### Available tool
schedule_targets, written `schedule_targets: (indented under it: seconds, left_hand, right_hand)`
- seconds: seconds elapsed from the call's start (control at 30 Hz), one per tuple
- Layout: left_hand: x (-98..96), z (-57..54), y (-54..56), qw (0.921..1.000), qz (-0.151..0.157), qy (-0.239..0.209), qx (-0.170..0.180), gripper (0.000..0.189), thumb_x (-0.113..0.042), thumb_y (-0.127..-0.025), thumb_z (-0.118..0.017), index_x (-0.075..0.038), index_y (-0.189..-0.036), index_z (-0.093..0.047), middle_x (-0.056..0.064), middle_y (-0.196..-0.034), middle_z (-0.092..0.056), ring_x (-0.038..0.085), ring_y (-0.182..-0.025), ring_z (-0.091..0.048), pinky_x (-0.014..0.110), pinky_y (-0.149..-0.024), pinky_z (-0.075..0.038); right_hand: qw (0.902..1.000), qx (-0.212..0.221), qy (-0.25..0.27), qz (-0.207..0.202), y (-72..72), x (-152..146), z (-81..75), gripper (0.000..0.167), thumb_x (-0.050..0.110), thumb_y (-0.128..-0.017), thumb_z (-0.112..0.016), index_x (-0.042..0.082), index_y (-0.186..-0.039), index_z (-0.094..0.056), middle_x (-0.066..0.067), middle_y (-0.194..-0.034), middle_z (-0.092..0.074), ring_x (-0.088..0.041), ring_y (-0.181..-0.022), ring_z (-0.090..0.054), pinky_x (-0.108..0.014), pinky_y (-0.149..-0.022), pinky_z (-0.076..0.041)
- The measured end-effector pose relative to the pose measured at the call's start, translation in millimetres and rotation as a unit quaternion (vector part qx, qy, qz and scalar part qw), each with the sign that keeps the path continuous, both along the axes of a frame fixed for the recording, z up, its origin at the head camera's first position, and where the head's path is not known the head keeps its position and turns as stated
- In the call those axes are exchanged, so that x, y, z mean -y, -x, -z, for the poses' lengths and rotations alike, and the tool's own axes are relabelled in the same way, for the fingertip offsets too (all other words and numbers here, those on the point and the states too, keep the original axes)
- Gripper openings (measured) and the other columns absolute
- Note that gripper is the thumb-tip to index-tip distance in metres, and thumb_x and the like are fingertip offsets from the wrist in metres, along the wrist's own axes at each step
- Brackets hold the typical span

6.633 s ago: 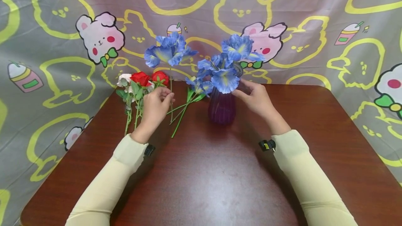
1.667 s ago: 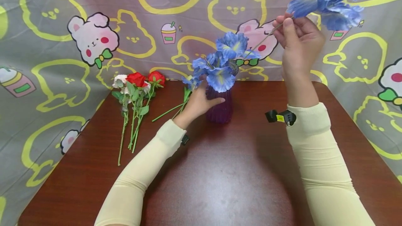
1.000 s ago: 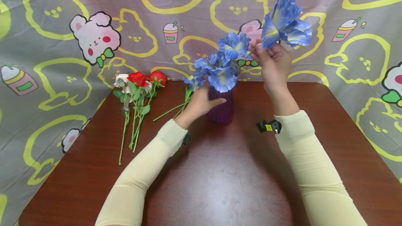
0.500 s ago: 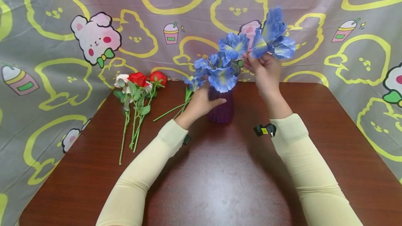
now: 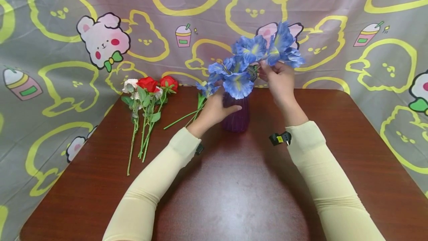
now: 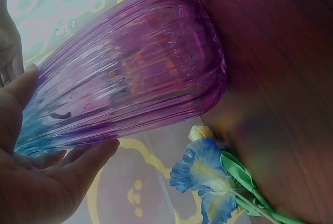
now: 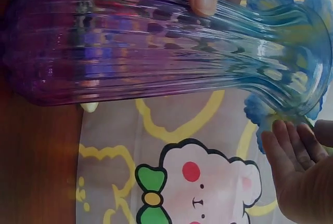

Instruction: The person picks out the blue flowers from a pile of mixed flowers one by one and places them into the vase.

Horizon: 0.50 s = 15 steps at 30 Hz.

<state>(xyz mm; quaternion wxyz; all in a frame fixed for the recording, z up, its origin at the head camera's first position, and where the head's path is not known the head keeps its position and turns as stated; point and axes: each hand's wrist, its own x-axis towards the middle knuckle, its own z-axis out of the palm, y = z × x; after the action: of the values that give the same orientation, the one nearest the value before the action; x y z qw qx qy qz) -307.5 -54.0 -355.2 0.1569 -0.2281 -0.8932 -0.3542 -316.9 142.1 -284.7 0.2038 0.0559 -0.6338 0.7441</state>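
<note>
In the head view my left hand [image 5: 212,111] grips a ribbed, see-through vase [image 5: 235,118], thumb across its front. The left wrist view shows the vase [image 6: 140,57] purple at its base, turning blue toward the neck. Blue irises [image 5: 237,83] spread over its flared mouth. At the right of the mouth, my right hand [image 5: 281,83] pinches the stem of another blue iris [image 5: 282,45], its bloom just above the fingers. In the right wrist view the right hand [image 7: 302,169] is beside the rim. The stem's lower end is hidden.
Red roses [image 5: 147,84] and pale flowers [image 5: 130,85] lie on the left of the brown table [image 5: 220,196]. Another blue iris [image 5: 207,87] with green stems lies behind my left hand. A patterned cloth [image 5: 207,6] hangs behind the table.
The iris passed from my left hand to my right, which first raised it far right, then lowered it left to the vase mouth. My left hand moved onto the vase and stays there.
</note>
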Motion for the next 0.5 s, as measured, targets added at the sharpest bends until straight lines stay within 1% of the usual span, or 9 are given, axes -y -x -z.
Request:
schedule_targets:
  seconds: [0.13,0.23,0.37,0.5]
  left_hand:
    - [0.1,0.0,-0.2,1.0000,0.000,-0.002,0.000,0.089,-0.036,-0.081,-0.080,0.000,-0.147,-0.033,0.019,-0.151,-0.035,0.030,-0.137,-0.036,0.038,-0.110,-0.030]
    - [-0.1,-0.1,-0.5,1.0000,0.001,0.001,0.002,0.089,-0.036,-0.081,-0.080,0.001,-0.147,-0.033,0.020,-0.150,-0.037,0.030,-0.135,-0.039,0.039,-0.109,-0.032]
    - [-0.4,-0.6,-0.7,1.0000,0.003,0.002,0.000,0.088,-0.036,-0.081,-0.080,0.001,-0.146,-0.034,0.019,-0.149,-0.038,0.030,-0.134,-0.040,0.039,-0.109,-0.033]
    - [-0.2,-0.7,-1.0,1.0000,0.003,0.002,0.004,0.089,-0.035,-0.081,-0.080,0.000,-0.147,-0.033,0.018,-0.149,-0.039,0.029,-0.135,-0.040,0.038,-0.109,-0.033]
  right_hand:
    - [0.9983,0.015,-0.054,0.018,2.4,1.7,2.3,0.019,0.010,-0.092,-0.067,-0.005,-0.080,-0.067,-0.002,-0.076,-0.071,-0.009,-0.071,-0.069,-0.036,-0.080,-0.055]
    - [0.9961,0.025,-0.080,0.028,3.2,2.6,3.6,0.021,0.013,-0.091,-0.069,0.000,-0.075,-0.068,0.000,-0.072,-0.069,-0.007,-0.069,-0.069,-0.033,-0.077,-0.056]
    - [0.9956,0.040,-0.084,0.014,4.4,3.3,4.0,0.028,0.019,-0.090,-0.071,0.002,-0.070,-0.064,-0.001,-0.072,-0.066,-0.009,-0.068,-0.069,-0.038,-0.078,-0.056]
    - [0.9958,0.054,-0.073,-0.013,5.2,3.4,3.2,0.031,0.023,-0.092,-0.069,0.002,-0.070,-0.062,-0.005,-0.081,-0.066,-0.011,-0.069,-0.069,-0.039,-0.079,-0.055]
